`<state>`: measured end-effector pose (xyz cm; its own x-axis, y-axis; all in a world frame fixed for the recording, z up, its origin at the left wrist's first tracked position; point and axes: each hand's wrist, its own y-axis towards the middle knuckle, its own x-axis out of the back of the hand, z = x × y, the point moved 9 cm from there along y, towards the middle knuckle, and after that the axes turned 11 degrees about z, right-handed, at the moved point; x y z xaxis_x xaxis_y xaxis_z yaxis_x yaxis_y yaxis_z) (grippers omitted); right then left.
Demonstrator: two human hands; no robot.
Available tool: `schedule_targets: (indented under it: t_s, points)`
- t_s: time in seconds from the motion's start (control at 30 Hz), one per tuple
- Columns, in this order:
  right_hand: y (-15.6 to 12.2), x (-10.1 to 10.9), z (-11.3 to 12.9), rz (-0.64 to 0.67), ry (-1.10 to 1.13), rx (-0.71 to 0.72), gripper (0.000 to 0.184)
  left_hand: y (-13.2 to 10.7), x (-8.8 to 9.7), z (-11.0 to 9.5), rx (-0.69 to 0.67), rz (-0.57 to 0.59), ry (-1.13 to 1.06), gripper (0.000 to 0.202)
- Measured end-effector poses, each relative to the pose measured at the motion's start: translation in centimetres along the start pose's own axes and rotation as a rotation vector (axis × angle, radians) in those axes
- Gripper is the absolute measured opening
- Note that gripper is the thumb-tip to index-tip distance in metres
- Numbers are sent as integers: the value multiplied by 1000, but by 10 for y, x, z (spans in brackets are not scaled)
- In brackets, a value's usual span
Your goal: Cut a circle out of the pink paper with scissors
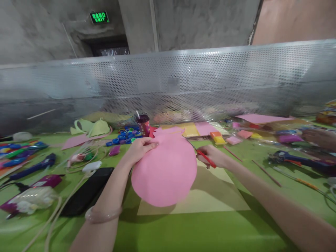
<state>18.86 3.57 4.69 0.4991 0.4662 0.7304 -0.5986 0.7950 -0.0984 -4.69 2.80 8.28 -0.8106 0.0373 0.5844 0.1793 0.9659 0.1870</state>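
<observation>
My left hand (140, 148) pinches the upper left edge of a round pink foam sheet (165, 171), holding it tilted above the green table (183, 231). My right hand (215, 156) grips red-handled scissors (206, 158) whose blades meet the sheet's right edge. The top of the sheet shows a jagged cut edge. A pale bracelet sits on my left wrist. Under the sheet lies a tan paper sheet (210, 196).
A black phone (88, 190) lies left of my forearm. Blue rings (126, 136), a dark cup (143, 125), coloured foam blocks (219, 138), glue guns (294, 159), thin sticks and cables litter the table. A perforated metal screen (183, 80) stands behind. Another person's hand (320, 137) is at far right.
</observation>
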Motion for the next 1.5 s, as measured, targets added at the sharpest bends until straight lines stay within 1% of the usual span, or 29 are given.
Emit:
schedule_targets:
  t_s: [0.13,0.3,0.43,0.7,0.93,1.17,1.33,1.5]
  points:
    - [0,-1,-2,19,13,-14,15,0,-2,1,-2,21,-10,27]
    - [0,-4,-2,56,50,-26,13,1,-4,1,-14,47,0,30]
    - [0,-5,-1,55,53,-18,13,1,-4,0,-21,42,14,28]
    - [0,-5,1,51,34,19,15,1,-4,1,12,44,4,28]
    - [0,-6,1,61,26,9,14,1,-7,2,5,76,4,29]
    - [0,-2,1,38,-21,-2,14,3,-6,3,10,84,24,31]
    - [0,-5,-4,59,8,-26,13,3,-7,4,6,93,5,31]
    - [3,-7,-8,73,9,-7,13,2,-8,2,-5,104,30,31]
